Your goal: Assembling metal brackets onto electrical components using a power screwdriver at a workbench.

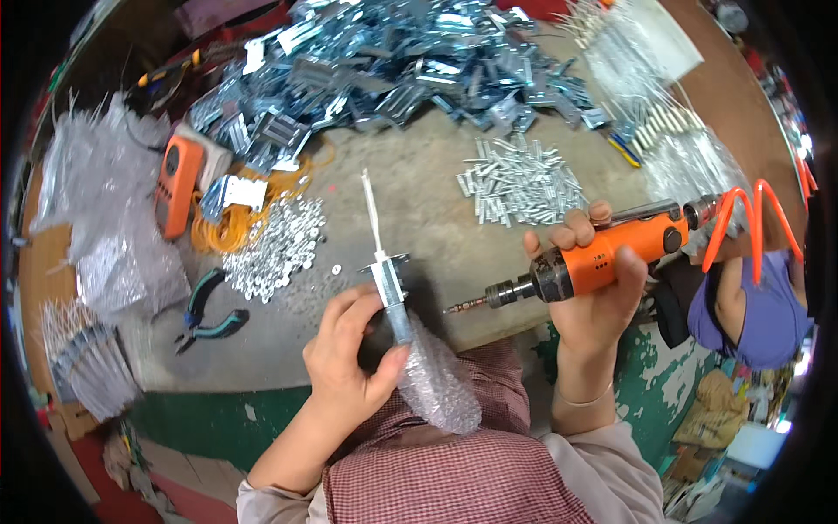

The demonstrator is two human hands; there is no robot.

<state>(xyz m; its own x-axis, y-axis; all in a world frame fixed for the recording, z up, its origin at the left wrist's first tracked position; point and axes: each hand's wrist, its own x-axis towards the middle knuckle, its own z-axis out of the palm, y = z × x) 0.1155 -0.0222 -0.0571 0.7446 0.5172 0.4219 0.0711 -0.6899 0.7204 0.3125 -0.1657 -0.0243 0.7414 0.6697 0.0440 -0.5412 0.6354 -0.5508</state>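
Left hand point(353, 362) gripping bubble-wrapped rod point(391, 293) over bench edge point(262, 371); right hand point(602, 288) clenching driver point(602, 260), bit pointing at rod. Risking: bit skating off into left fingers, wrap slipping.

Your left hand point(349, 358) grips a metal part point(390, 288): a narrow silvery bracket with a small crossplate near its middle and a thin white rod sticking up and away from you. Its lower end sits in bubble wrap point(436, 384) over your lap. Your right hand point(602, 288) holds an orange driver point(602, 258), level, bit pointing left, just short of the part.
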